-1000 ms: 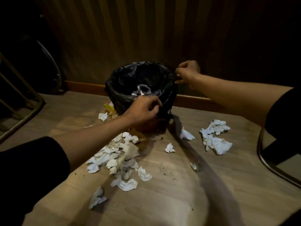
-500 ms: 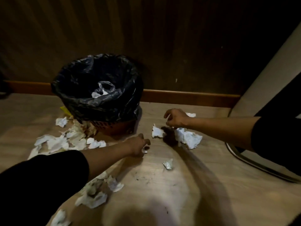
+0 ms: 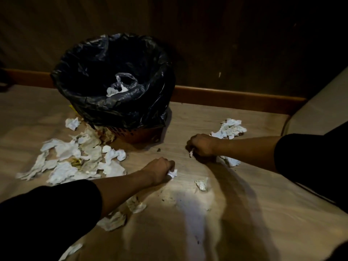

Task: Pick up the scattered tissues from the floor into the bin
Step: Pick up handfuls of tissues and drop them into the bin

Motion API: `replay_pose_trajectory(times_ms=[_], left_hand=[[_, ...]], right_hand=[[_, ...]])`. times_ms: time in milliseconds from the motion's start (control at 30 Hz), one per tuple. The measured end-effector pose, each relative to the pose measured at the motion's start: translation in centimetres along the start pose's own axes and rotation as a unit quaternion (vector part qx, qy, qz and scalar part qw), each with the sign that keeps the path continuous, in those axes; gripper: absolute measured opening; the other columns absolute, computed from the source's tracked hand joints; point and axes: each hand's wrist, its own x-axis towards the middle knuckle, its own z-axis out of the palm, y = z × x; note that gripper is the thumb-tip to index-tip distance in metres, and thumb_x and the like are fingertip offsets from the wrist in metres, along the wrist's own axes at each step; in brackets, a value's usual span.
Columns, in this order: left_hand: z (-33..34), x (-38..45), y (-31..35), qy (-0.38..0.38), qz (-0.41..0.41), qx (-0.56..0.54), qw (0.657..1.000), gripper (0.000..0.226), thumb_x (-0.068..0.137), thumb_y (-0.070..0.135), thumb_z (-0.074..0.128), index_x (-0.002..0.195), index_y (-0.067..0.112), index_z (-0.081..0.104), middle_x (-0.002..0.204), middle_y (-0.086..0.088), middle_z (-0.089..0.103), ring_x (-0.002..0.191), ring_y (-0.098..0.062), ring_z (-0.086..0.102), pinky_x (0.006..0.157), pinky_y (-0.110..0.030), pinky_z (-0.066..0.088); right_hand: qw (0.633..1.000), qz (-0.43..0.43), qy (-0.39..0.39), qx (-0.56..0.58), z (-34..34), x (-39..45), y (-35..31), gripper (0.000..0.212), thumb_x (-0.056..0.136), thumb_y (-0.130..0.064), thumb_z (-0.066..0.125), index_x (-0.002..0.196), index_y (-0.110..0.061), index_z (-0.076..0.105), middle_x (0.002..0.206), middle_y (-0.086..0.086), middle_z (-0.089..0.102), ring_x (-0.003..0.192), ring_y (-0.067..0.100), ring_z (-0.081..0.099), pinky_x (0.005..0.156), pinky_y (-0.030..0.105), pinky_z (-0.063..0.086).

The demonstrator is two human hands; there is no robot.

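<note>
In front of the black-lined round bin, left hand and right hand each pinch 1 crumpled white tissue off the floor; next, lift both over its rim.

White tissues litter a tan wood-grain floor beside a black-lined, seemingly reddish-brown bin.

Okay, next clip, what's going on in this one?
A person is clearing crumpled tissues off a wooden floor beside a bin lined with a black bag. The left hand pinches a small tissue wad low at the floor; the right hand grips another scrap. A big pile lies left of the bin, a smaller clump to its right. The bin holds little so far.
</note>
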Motion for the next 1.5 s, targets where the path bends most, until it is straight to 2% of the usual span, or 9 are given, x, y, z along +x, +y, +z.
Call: replay_pose_trajectory(times_ms=[267,467,600,767,933,1033,1167,1367,1500], left_hand=[[-0.1,0.7,4.1,0.073,0.178,-0.018,0.981,0.022,0.090,0.042,0.061,0.104,0.024,0.060,0.122,0.002,0.047,0.104,-0.017,0.055,0.086,-0.033,0.052],[2.0,2.2,8.5,0.030,0.328,0.079,0.941,0.032,0.096,0.033,0.056,0.113,0.006,0.062,0.154,-0.011,0.036,0.139,-0.025,0.037,0.106,-0.038,0.044],[3.2,2.5,9.3,-0.008,0.339,0.139,0.931,0.039,0.093,0.025,0.063,0.122,0.001,0.055,0.142,-0.015,0.046,0.127,-0.031,0.045,0.101,-0.042,0.046],[2.6,2.8,8.9,0.010,0.332,0.061,0.941,0.026,0.090,0.021,0.063,0.109,0.017,0.046,0.109,-0.007,0.054,0.093,-0.023,0.052,0.079,-0.037,0.047],[-0.8,5.2,8.6,0.106,0.242,-0.062,0.962,0.014,0.091,0.016,0.058,0.103,0.023,0.054,0.099,0.000,0.061,0.082,-0.012,0.053,0.076,-0.026,0.045],[-2.9,7.7,9.3,0.191,0.182,-0.156,0.952,0.012,0.095,0.015,0.057,0.102,0.020,0.066,0.099,0.005,0.057,0.081,0.000,0.050,0.072,-0.003,0.038],[-4.2,10.4,12.4,0.254,0.107,-0.240,0.931,0.022,0.095,0.007,0.055,0.106,0.011,0.073,0.106,-0.002,0.056,0.089,-0.005,0.051,0.070,0.004,0.035],[-0.6,13.6,13.5,0.195,0.119,-0.143,0.963,0.030,0.096,0.028,0.045,0.115,0.021,0.068,0.115,-0.008,0.060,0.109,-0.026,0.057,0.094,-0.028,0.045],[1.2,13.2,12.2,0.151,0.163,0.032,0.974,0.049,0.092,0.054,0.043,0.132,0.027,0.053,0.135,-0.008,0.052,0.122,-0.028,0.047,0.097,-0.041,0.045]], right_hand=[[0.983,0.056,0.168,0.050,-3.5,-4.7,4.5,0.019,0.085,-0.037,0.059,0.092,-0.021,0.065,0.087,0.001,0.071,0.081,0.022,0.066,0.070,0.036,0.054],[0.990,0.038,0.135,-0.025,-0.9,-10.2,8.4,0.022,0.086,-0.032,0.064,0.104,-0.019,0.065,0.106,0.006,0.065,0.102,0.024,0.058,0.080,0.033,0.047],[0.997,0.041,0.057,-0.016,1.4,-12.4,8.7,0.027,0.089,-0.044,0.059,0.106,-0.024,0.057,0.127,0.007,0.056,0.116,0.025,0.057,0.093,0.037,0.052],[0.997,0.045,-0.029,-0.053,3.6,-13.3,7.3,0.060,0.093,-0.043,0.056,0.147,-0.036,0.030,0.139,0.001,0.039,0.119,0.020,0.048,0.086,0.040,0.052],[0.999,0.019,-0.016,-0.027,3.6,-12.9,7.8,0.036,0.084,-0.018,0.059,0.119,-0.027,0.062,0.117,0.003,0.055,0.107,0.025,0.056,0.079,0.027,0.043],[0.999,0.031,0.025,0.000,3.4,-13.2,8.8,0.036,0.081,-0.010,0.060,0.114,-0.024,0.066,0.112,0.002,0.059,0.104,0.022,0.058,0.081,0.028,0.045],[0.998,0.030,0.048,0.025,3.4,-14.0,9.4,0.033,0.081,-0.014,0.060,0.113,-0.024,0.065,0.110,0.000,0.059,0.100,0.020,0.059,0.081,0.025,0.045],[0.998,0.007,0.052,-0.024,5.2,-15.7,9.7,0.040,0.090,-0.049,0.048,0.125,-0.030,0.052,0.120,-0.001,0.054,0.109,0.019,0.053,0.084,0.035,0.052],[0.998,0.018,0.060,-0.028,6.0,-15.5,10.5,0.035,0.092,-0.028,0.055,0.127,-0.030,0.052,0.128,-0.001,0.051,0.118,0.018,0.047,0.091,0.033,0.049]])
